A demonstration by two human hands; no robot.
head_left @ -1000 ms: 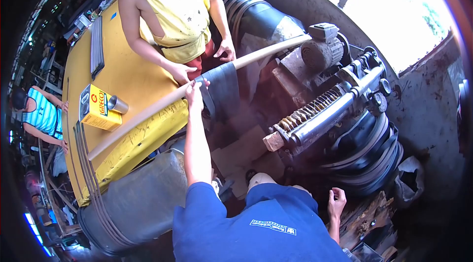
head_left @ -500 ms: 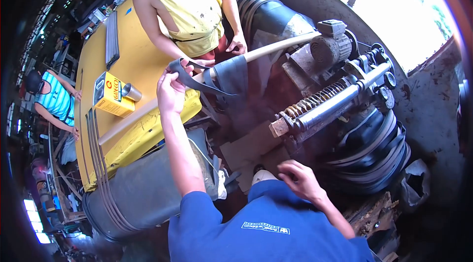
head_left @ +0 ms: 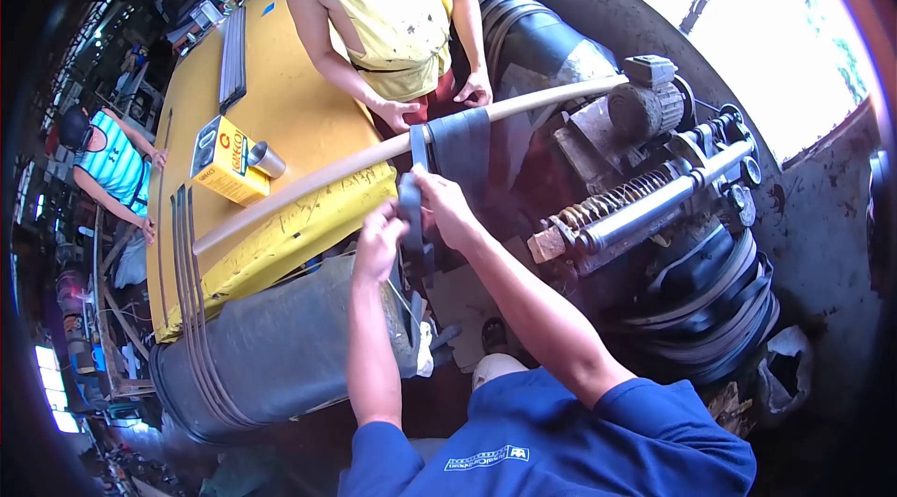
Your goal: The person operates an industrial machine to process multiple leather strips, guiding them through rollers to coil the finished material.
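Note:
A dark rubber strip point(head_left: 409, 202) hangs in front of me, below a long pale pole point(head_left: 322, 181). My right hand point(head_left: 445, 205) has its fingers closed on the strip's upper part. My left hand point(head_left: 377, 240) pinches at the strip's left edge, slightly lower and blurred by motion. More dark rubber strips point(head_left: 460, 149) are draped over the pole just beyond my hands. Behind the pole stands a co-worker in a yellow sleeveless shirt point(head_left: 397, 16), with both hands low near the waist and apart from mine.
A yellow-topped table point(head_left: 290, 49) at left carries a yellow box point(head_left: 224, 165) and a metal cup point(head_left: 267, 160). A roller machine with a motor point(head_left: 645, 105) stands at right, above coiled rubber point(head_left: 701, 310). Another person point(head_left: 117, 170) is at the table's far left side.
My left hand has come down from the pole, and my right hand has risen from near my waist to the strip. The co-worker's hand has drawn back from the strip.

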